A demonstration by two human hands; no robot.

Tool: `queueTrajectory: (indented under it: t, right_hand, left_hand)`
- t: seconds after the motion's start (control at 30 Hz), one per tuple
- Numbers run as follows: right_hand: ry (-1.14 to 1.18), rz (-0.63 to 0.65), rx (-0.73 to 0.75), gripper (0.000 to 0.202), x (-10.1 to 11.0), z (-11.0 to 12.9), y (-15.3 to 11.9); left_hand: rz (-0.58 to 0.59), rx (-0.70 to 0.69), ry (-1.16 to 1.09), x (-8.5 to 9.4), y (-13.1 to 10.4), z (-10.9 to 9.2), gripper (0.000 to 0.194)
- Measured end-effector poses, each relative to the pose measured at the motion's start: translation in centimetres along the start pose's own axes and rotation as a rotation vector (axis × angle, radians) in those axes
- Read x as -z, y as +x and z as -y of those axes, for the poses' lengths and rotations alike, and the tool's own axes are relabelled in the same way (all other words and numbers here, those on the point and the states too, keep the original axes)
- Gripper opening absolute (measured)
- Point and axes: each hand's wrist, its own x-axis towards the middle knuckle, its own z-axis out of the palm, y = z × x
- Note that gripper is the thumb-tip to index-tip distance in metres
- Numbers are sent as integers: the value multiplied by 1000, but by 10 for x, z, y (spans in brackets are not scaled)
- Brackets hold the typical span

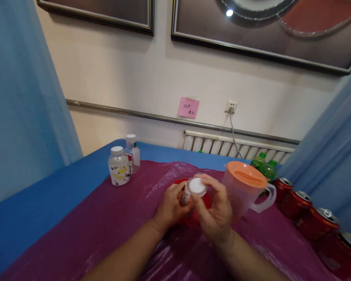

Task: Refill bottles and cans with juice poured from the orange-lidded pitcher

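Note:
Between my two hands, low over the middle of the table, is a small clear bottle with a printed label and a white cap [197, 186]. My left hand [173, 207] is wrapped around the bottle's body from the left. The fingers and thumb of my right hand [215, 207] grip the white cap from the right. Behind and below the hands shows a red object [206, 200], mostly hidden, so its kind is unclear. Just right of my right hand stands a clear plastic pitcher [236, 195] with an orange lid [245, 174].
A jar with a lemon print [119, 167] and other clear bottles [131, 153] stand at the left. Green-capped bottles [265, 166] are behind the pitcher. Several red cans [295, 205] line the right side. A purple plastic sheet [111, 218] covers the blue table [46, 187].

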Motion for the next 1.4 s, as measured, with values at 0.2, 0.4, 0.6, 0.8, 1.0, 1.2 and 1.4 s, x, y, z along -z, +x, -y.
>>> queueTrajectory:
  t: [0.2, 0.4, 0.6, 0.8, 1.0, 1.2, 1.4]
  right_hand:
    - [41, -131, -225, 32, 25, -46, -14]
    - [93, -34, -313, 33, 36, -49, -21]
    - [67, -23, -300, 38, 42, -47, -29]
    - [15, 24, -218, 41, 42, -47, -29]
    - [-1, 37, -187, 39, 44, -47, -27]
    - [-30, 0, -177, 39, 43, -53, -29]
    - [-40, -14, -217, 43, 42, -52, -28]
  left_hand:
    - [87, -35, 6, 3, 0, -8, 54]
    - [89, -119, 64, 2, -1, -9, 60]
    - [94, -168, 98, 1, -2, -9, 59]
    - [91, -180, 100, 0, -3, -7, 59]
    - [100, -191, 96, 1, -4, -8, 61]
    - [115, -184, 85, 0, -4, -11, 59]
    - [119, -195, 89, 0, -4, -12, 57]
